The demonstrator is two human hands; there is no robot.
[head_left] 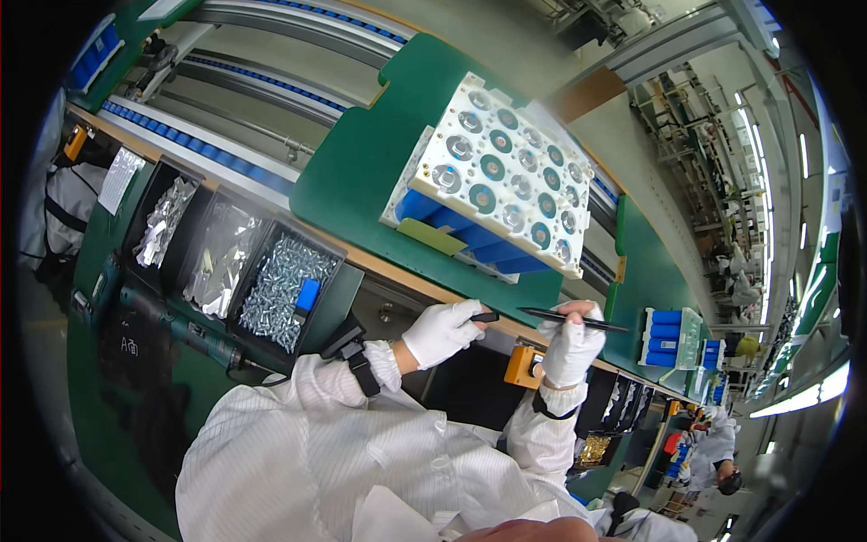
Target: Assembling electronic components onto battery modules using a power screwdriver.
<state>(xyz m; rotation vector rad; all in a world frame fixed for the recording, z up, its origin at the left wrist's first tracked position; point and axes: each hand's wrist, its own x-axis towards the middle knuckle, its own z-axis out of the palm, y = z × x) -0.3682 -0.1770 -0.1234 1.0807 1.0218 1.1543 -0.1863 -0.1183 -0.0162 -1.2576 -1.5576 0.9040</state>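
Note:
Both my hands wear white gloves with bare fingertips. In my right hand (572,350) is a slim black marker pen (540,313), its dark tip pointing left toward my other hand. My left hand (442,336) pinches a short black pen cap (486,317), apart from the pen. Beyond both hands, a battery module (506,172) rests tilted in my view on a green pallet (348,185). Its white perforated top plate shows rows of round cell ends, some with green rings. Blue cells show along the near side, beside a yellow-green strip (432,237). Neither hand touches the module.
A bin of screws (284,289) holds a small blue block; bins of metal strips (221,262) adjoin it. A power screwdriver (194,332) lies nearer. An orange switch box (522,367) sits by my right wrist. Another blue-celled module (668,339) stands right; a co-worker (718,447) is beyond.

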